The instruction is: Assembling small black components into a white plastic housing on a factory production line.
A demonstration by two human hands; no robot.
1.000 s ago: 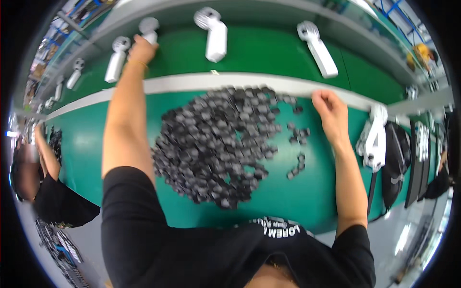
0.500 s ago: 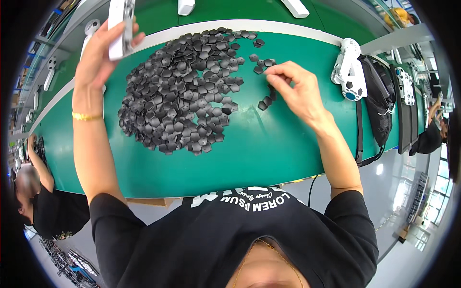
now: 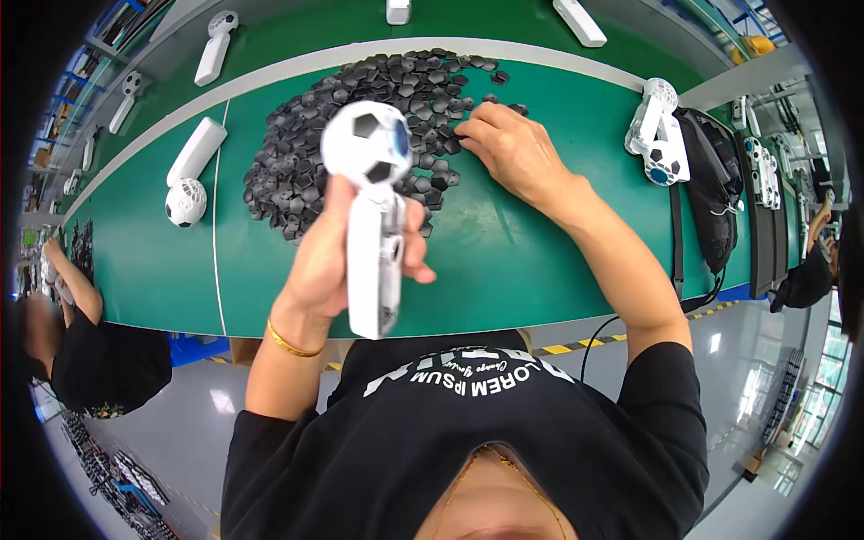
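In my left hand (image 3: 317,256) is a white handle-shaped device (image 3: 364,270) with a football-patterned ball head (image 3: 367,142). It is held upright in front of the pile, ball at the top, fingers wrapped round the handle. The ball covers part of a large heap of small black pentagon pieces (image 3: 306,126) on the green table. At the heap's right edge, my right hand (image 3: 515,148) has its thumb and fingertips brought together over some pieces. Whatever lies between those fingertips is too small to make out.
Another white ball-headed device (image 3: 195,155) lies on the table at left. More such devices (image 3: 659,135) are stacked at right beside a black bag (image 3: 706,198). A white raised strip (image 3: 540,56) runs along the far edge. A co-worker (image 3: 99,351) sits at far left.
My left hand has come from the upper left toward me and the middle, bringing the device with it and showing its ball head. My right hand has shifted left to the heap's edge.
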